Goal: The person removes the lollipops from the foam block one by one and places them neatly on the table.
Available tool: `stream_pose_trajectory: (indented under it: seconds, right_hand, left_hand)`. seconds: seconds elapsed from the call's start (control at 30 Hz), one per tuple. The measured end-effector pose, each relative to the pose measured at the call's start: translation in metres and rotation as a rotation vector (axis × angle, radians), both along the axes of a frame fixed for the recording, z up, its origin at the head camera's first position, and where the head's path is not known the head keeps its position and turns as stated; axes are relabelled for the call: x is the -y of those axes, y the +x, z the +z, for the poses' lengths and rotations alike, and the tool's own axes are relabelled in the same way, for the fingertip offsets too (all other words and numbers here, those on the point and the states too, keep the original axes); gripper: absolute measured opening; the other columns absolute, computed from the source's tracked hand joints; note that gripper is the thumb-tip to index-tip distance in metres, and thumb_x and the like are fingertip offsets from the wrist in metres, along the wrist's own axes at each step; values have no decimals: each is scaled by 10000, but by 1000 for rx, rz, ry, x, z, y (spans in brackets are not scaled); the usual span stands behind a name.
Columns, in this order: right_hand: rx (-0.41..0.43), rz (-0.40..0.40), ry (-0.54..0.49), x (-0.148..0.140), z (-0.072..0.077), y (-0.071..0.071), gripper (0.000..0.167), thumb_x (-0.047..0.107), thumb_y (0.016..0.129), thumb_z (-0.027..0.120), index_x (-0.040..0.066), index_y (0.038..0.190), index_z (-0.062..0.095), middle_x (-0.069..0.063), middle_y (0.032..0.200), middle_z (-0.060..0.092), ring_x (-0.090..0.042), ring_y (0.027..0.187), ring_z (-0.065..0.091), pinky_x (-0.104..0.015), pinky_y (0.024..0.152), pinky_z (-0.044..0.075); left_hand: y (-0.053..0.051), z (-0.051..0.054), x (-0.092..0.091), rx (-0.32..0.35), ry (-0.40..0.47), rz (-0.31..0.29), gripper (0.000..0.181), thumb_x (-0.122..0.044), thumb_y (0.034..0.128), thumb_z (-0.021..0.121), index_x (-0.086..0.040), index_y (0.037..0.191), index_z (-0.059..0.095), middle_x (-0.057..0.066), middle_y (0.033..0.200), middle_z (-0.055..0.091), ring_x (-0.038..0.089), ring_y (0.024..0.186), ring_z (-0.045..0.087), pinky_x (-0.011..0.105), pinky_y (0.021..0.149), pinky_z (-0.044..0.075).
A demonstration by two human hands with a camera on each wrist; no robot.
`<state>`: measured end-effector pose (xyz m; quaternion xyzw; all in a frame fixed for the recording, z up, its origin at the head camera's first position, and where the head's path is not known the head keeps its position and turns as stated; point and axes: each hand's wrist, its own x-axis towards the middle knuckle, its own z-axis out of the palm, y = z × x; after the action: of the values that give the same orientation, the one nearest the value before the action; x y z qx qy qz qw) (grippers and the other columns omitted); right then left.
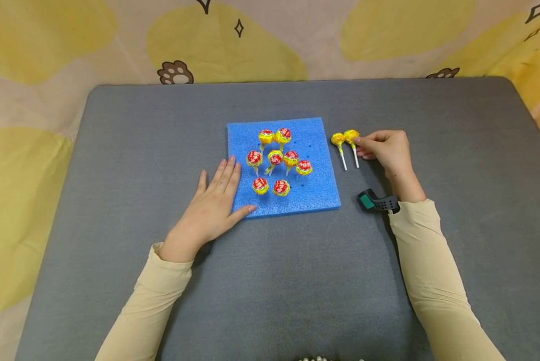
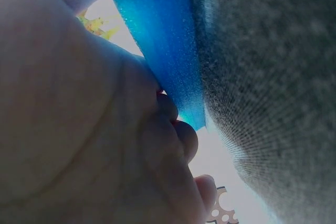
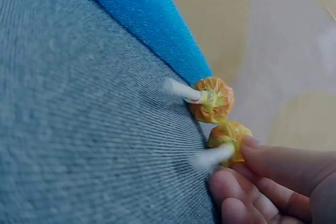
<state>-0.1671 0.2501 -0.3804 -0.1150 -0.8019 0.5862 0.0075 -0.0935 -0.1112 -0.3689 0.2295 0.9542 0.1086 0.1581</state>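
Note:
Several red-and-yellow wrapped lollipops (image 1: 275, 158) stand upright in a blue foam board (image 1: 326, 185). My left hand (image 1: 213, 205) lies with straight fingers along the board's left edge, thumb at its lower left corner; in the left wrist view the hand (image 2: 105, 114) is against the foam (image 2: 168, 40). To the right of the board, two yellow lollipops lie side by side on the table, sticks toward me. My right hand (image 1: 387, 153) pinches the head of the right one (image 1: 352, 136); the left one (image 1: 338, 139) is beside it. The right wrist view shows thumb and fingers at that candy (image 3: 229, 139).
Small dark holes dot the right part of the foam. A black strap with a green face (image 1: 366, 201) is at my right wrist. The grey table (image 1: 270, 281) ends at the back against a yellow patterned cloth (image 1: 270, 40). White beads (image 1: 318, 358) show at the bottom edge.

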Motion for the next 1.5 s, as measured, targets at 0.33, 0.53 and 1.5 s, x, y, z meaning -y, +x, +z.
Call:
stream_pose_trajectory:
  seconds: [0.33, 0.53, 1.5]
  right_hand:
    - [44, 44, -27, -7, 3, 1, 70, 43, 818, 722, -26, 819, 733, 46, 635, 670, -67, 546, 641, -200, 516, 519]
    - [55, 28, -63, -9, 4, 1, 40, 62, 817, 727, 36, 788, 738, 49, 673, 682, -67, 575, 650, -192, 539, 522]
    - [-100, 121, 149, -6, -3, -3, 360, 62, 782, 765, -98, 1083, 650, 79, 877, 656, -46, 778, 606, -138, 672, 463]
  left_hand:
    - [0, 0, 0, -11, 11, -2, 900, -559, 919, 469, -23, 1506, 45, 113, 1571, -71, 242, 1429, -99, 560, 1101, -37]
    - [0, 0, 0, -12, 15, -2, 899, -557, 918, 472, -22, 1506, 52, 112, 1572, -65, 241, 1430, -97, 559, 1101, -38]
    - [0, 0, 0, -1, 5, 3, 908, -559, 914, 475, -26, 1505, 39, 108, 1571, -75, 238, 1426, -112, 553, 1101, -47]
